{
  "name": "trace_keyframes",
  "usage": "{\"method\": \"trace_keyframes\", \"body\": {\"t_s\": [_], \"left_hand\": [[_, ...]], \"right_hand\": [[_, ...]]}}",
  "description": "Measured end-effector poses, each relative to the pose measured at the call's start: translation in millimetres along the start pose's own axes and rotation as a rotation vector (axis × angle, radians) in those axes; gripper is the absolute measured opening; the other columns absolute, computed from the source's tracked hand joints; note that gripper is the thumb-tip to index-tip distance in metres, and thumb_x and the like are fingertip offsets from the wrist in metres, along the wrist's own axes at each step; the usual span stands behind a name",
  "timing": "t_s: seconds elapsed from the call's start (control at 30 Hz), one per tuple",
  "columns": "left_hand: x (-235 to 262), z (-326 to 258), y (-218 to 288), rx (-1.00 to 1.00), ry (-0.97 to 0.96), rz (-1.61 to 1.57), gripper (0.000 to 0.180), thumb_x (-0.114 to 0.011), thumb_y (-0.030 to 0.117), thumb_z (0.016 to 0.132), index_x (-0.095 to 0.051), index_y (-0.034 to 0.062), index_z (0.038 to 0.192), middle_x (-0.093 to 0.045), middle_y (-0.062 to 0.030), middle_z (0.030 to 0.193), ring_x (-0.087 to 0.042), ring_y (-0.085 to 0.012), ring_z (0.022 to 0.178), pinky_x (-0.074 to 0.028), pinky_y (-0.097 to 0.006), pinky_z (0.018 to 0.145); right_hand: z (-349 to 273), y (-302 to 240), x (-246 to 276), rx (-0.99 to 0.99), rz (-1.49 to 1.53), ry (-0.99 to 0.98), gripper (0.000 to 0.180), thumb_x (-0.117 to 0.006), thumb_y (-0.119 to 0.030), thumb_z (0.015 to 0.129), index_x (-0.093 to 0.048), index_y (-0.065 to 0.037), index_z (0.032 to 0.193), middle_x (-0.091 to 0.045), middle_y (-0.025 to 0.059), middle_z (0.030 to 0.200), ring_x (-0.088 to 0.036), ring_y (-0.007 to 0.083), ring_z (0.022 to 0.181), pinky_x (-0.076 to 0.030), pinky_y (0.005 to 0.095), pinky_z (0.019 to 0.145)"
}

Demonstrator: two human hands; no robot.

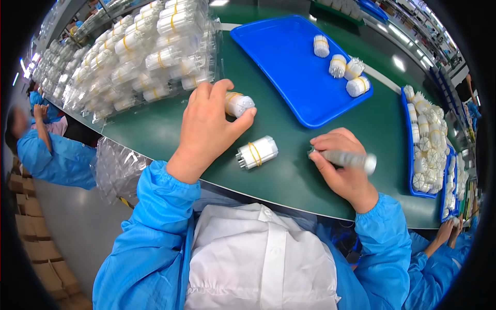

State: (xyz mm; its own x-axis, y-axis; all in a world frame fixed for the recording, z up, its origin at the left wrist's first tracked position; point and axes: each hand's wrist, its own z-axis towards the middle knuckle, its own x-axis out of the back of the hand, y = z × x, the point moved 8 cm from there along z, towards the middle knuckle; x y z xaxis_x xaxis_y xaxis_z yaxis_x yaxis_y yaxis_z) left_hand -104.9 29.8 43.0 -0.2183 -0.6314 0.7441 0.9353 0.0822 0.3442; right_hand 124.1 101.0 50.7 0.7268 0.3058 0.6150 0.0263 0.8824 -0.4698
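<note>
Flanking loose bundle (pixel 257 152) — hands: left (pixel 206 129), right (pixel 343 168) — near belt edge (pixel 289 205).

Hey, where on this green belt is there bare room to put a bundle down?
Bare belt lies between the left hand and the stacked clear trays, and between the loose bundle and the blue tray. That tray's near-left half is bare too. The right-edge tray is packed, and the right hand grips a marker.
</note>
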Motion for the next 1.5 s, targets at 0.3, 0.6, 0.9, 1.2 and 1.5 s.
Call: {"method": "trace_keyframes", "body": {"t_s": [0.3, 0.6, 0.9, 1.2, 1.5], "left_hand": [[-8.6, 1.8, -26.6, 0.222, -0.093, -0.339, 0.04, -0.064, 0.037, 0.098, -0.069, -0.0006, 0.112, -0.057, -0.0114, 0.094, -0.058, -0.022, 0.084, -0.047, -0.033, 0.077], [-14.7, -21.0, -59.0, 0.389, -0.155, -0.821, 0.034, -0.067, 0.03, 0.1, -0.062, 0.0022, 0.119, -0.066, -0.0117, 0.093, -0.06, -0.022, 0.079, -0.05, -0.032, 0.073], [14.7, -34.0, -18.4, 0.105, -0.297, -0.498, 0.057, -0.089, 0.013, 0.075, -0.058, 0.0062, 0.123, -0.06, -0.0091, 0.108, -0.061, -0.0205, 0.086, -0.051, -0.031, 0.075], [-11.8, -30.8, 46.6, -0.065, -0.428, -0.611, 0.057, -0.08, 0.005, 0.077, -0.054, 0.0045, 0.127, -0.051, -0.0114, 0.106, -0.057, -0.0251, 0.099, -0.049, -0.036, 0.089], [-13.0, -11.4, 52.4, -0.151, -0.322, -0.52, 0.051, -0.085, 0.01, 0.076, -0.059, 0.0024, 0.119, -0.063, -0.0131, 0.113, -0.064, -0.027, 0.101, -0.052, -0.038, 0.087]], "right_hand": [[1.1, -93.1, -62.7, 0.53, -0.277, -0.367, 0.03, -0.07, -0.015, 0.077, -0.07, -0.005, 0.105, -0.06, 0.0028, 0.084, -0.058, 0.0184, 0.079, -0.049, 0.0304, 0.065], [53.8, -45.7, -31.7, 0.215, -0.187, -0.027, 0.023, -0.075, -0.006, 0.076, -0.068, -0.001, 0.097, -0.063, 0.0086, 0.083, -0.06, 0.0267, 0.074, -0.049, 0.0372, 0.064], [12.2, 5.3, -28.4, -0.324, 0.299, -0.07, 0.017, -0.085, -0.009, 0.08, -0.071, -0.004, 0.089, -0.067, 0.005, 0.093, -0.065, 0.0165, 0.076, -0.051, 0.0292, 0.065], [8.0, 19.2, -21.1, -0.367, 0.1, -0.08, 0.021, -0.084, -0.014, 0.083, -0.067, -0.004, 0.091, -0.066, 0.0067, 0.088, -0.065, 0.017, 0.07, -0.052, 0.0306, 0.058], [7.8, 20.8, -16.3, -0.326, -0.024, -0.078, 0.021, -0.079, -0.017, 0.086, -0.067, -0.003, 0.096, -0.064, 0.0109, 0.084, -0.063, 0.0267, 0.067, -0.051, 0.0374, 0.06]]}}
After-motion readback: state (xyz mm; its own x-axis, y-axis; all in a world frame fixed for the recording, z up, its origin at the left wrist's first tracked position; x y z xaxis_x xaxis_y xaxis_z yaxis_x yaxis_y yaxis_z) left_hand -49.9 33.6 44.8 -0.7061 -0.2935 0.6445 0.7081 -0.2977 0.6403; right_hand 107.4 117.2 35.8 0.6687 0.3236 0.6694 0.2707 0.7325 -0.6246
